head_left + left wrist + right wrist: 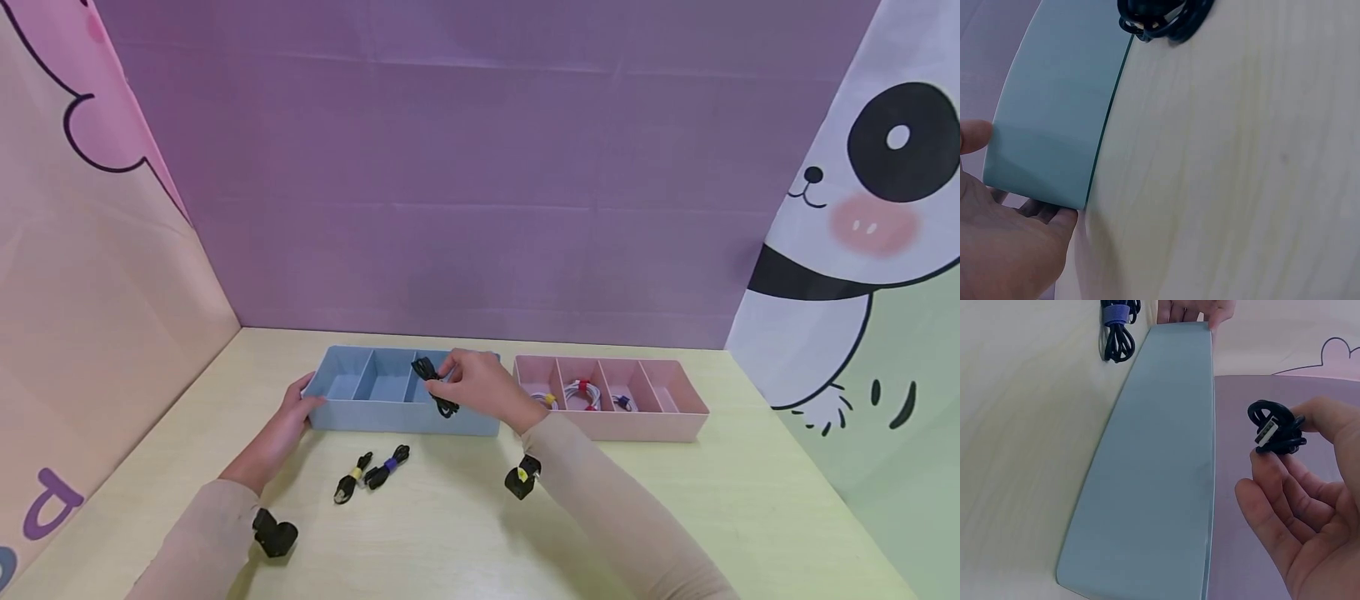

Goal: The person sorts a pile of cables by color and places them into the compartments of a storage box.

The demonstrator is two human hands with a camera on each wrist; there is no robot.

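Note:
My right hand [486,385] pinches a coiled black USB cable [1280,432] between thumb and fingertips, above the right part of a blue divided box [390,416]. In the right wrist view its metal USB plug shows. My left hand [279,425] grips the left end of the blue box, with the thumb at the upper edge and the fingers against the end wall. Two more coiled black cables lie on the table in front of the box, one with a yellow tie [352,477] and one with a purple tie [387,467].
A pink divided box [645,427] stands to the right of the blue one. Coiled white cables [583,394] with coloured ties lie in several of its compartments. A purple backdrop [480,183] rises behind the table [420,542], with printed panels at both sides.

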